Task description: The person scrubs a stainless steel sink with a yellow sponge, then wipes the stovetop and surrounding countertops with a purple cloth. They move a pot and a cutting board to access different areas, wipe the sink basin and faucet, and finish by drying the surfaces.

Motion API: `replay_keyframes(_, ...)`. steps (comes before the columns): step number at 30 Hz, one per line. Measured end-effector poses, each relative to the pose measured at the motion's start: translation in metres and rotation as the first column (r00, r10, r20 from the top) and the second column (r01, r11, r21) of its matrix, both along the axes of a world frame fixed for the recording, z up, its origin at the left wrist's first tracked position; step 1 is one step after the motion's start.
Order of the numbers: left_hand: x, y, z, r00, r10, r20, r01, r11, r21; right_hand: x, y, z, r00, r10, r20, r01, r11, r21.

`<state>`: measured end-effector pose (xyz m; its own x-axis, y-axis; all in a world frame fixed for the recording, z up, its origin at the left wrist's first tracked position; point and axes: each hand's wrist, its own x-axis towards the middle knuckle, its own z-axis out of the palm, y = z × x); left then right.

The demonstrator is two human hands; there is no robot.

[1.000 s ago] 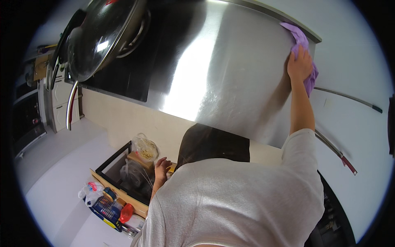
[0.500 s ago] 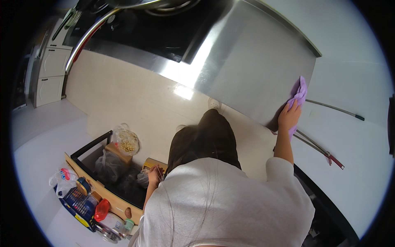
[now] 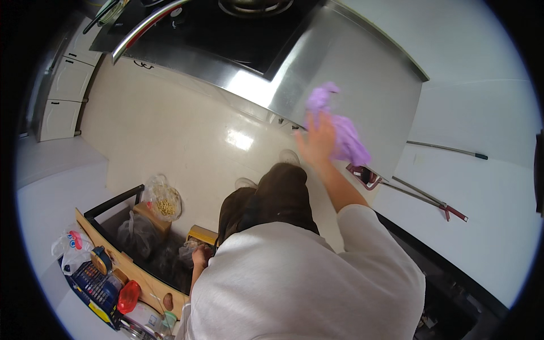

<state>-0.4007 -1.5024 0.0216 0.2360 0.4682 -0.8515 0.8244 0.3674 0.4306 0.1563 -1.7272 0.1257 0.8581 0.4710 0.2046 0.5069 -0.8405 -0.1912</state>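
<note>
My right hand (image 3: pixel 318 141) presses a crumpled purple cloth (image 3: pixel 350 139) at the front edge of the bare stainless steel counter (image 3: pixel 374 96). Hand and cloth are both smeared by motion, with the thumb apart on the left side. Down at my left side hangs my left hand (image 3: pixel 200 256), its fingers curled in and no held thing showing. It appears over a yellow box (image 3: pixel 203 234) and a clear plastic bag (image 3: pixel 187 253) on the low shelf behind it.
A black cooktop (image 3: pixel 226 39) adjoins the counter on the left, with a curved metal handle (image 3: pixel 150 24) jutting out. Long-handled poles (image 3: pixel 422 195) lean at the right wall. At lower left, a wooden-topped rack (image 3: pixel 144 277) holds bags; a bag of pale pieces (image 3: pixel 165 205) is beside it.
My right hand has carried the purple cloth leftward from the counter's right end toward its front-left part. The view has shifted a little. My left hand stays low at my side.
</note>
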Motion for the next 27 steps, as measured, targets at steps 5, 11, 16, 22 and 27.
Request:
replay_keyframes(5,0.071,-0.025,0.047,0.917,0.386,0.101,-0.384,0.922,-0.046,0.022,0.086,0.007,0.965,0.134,-0.224,-0.133,0.991,0.018)
replay_keyframes(11,0.153,-0.084,0.078,0.919,0.386,-0.08,-0.393,0.915,-0.097,0.066,0.094,0.002,0.858,0.492,-0.145,-0.45,0.858,0.249)
replay_keyframes(16,0.191,-0.119,0.083,0.887,0.461,-0.043,-0.463,0.883,-0.079,0.14,0.024,-0.013,0.838,0.546,0.006,-0.529,0.809,0.258)
replay_keyframes(22,0.227,-0.156,0.093,0.911,0.405,-0.079,-0.412,0.903,-0.119,0.27,-0.102,-0.034,0.964,0.138,0.226,-0.146,0.989,0.017)
replay_keyframes(27,0.235,-0.185,0.096,0.934,0.341,-0.104,-0.354,0.923,-0.151,0.296,-0.137,-0.039,0.972,0.097,0.212,-0.118,0.989,0.09)
